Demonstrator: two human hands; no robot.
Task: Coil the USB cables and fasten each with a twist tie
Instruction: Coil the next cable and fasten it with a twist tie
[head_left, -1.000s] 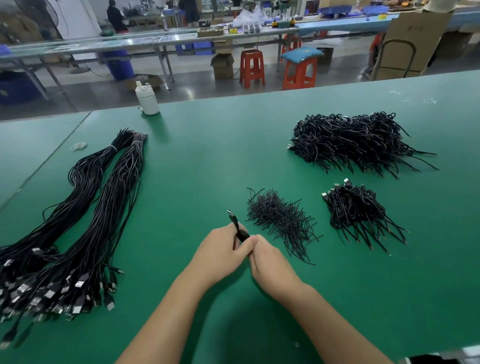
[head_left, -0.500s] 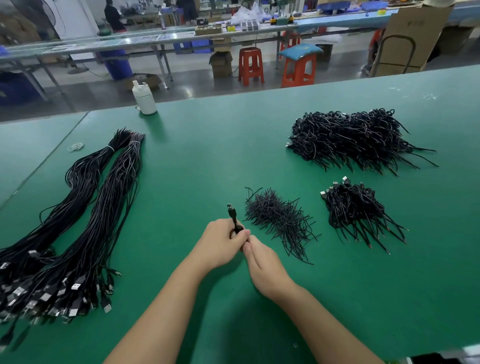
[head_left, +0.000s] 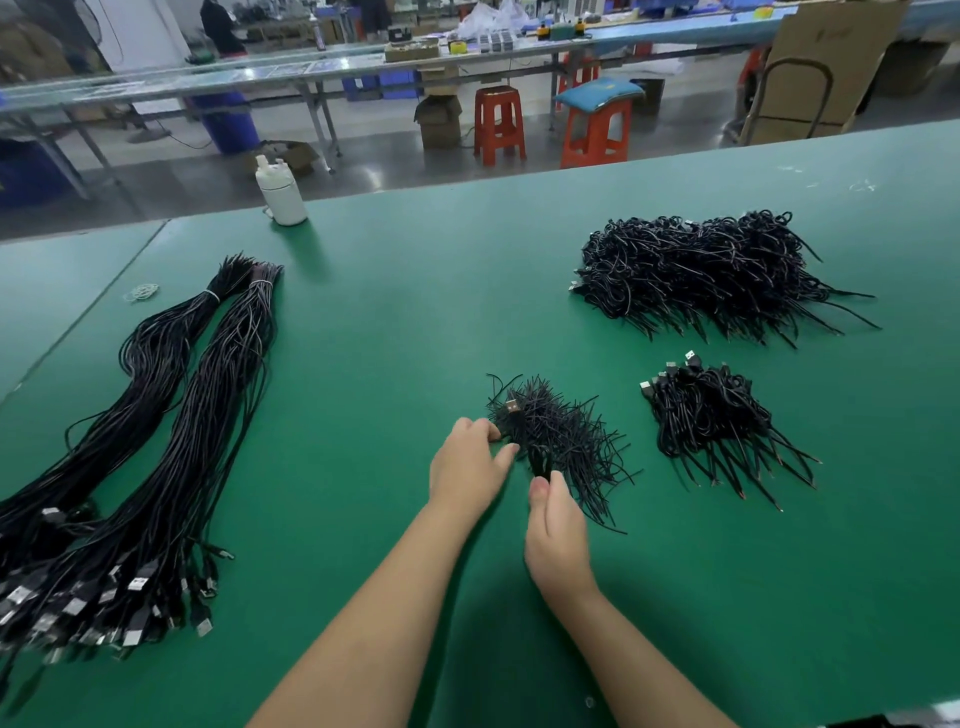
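Mid-cycle on one cable: a small coiled black USB cable (head_left: 524, 436) held over the loose heap of thin black twist ties (head_left: 566, 441), near the middle of the green desk (head_left: 415, 322), its metal plug poking up at the far end. Left hand (head_left: 470, 470) pinching the coil's near-left side, fingers curled onto it. Right hand (head_left: 556, 525) with thumb raised against the coil's lower end, fingers tucked underneath; whether a tie is already pinched there cannot be told.

Judged step: coil formed, tie being fetched or set. Next move likely calls for one tie drawn free of the heap without dragging its neighbours, laid across the coil's waist and twisted while the left grip keeps the loops from springing open.

Compared with half a second ago: both hands moved farther up the desk and rightward, from bare mat just beside the heap to directly over it; plug now against the ties rather than clear of them.

Elsewhere: long uncoiled black cable bundles (head_left: 156, 441) toward the left edge, small finished pile of tied coils (head_left: 711, 421) right of the hands, large pile (head_left: 711, 275) beyond it.
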